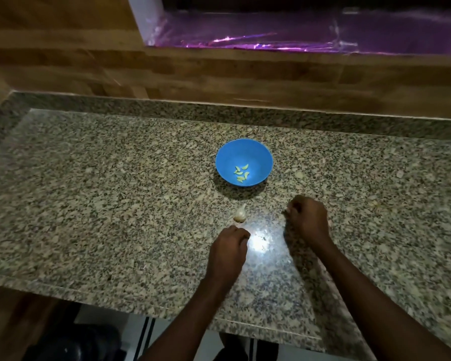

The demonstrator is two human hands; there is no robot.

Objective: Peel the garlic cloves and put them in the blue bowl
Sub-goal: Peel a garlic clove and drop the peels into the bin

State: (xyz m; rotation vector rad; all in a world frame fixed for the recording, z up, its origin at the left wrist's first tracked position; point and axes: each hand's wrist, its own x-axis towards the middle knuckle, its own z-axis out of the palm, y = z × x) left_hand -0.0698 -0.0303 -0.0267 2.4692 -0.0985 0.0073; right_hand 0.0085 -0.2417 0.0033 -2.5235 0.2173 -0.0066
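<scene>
Head view: we see a blue bowl (pixel 244 162) standing on the speckled granite counter (pixel 115 191) with about five pale yellow-green peeled cloves (pixel 242 174) lying loose at its bottom. At the bowl's 6 o'clock, near it, sits a garlic bulb (pixel 240 214), off-white and papery, its pointed tip toward the bowl. Our left hand (pixel 228 252) lies at the bulb's 6 o'clock, fingers curled under; we cannot tell what they hold. Our right hand (pixel 307 217) is at the bulb's 3 o'clock, fingers curled, pinching something small and pale (pixel 287 211) at its fingertips; it is too small to identify.
</scene>
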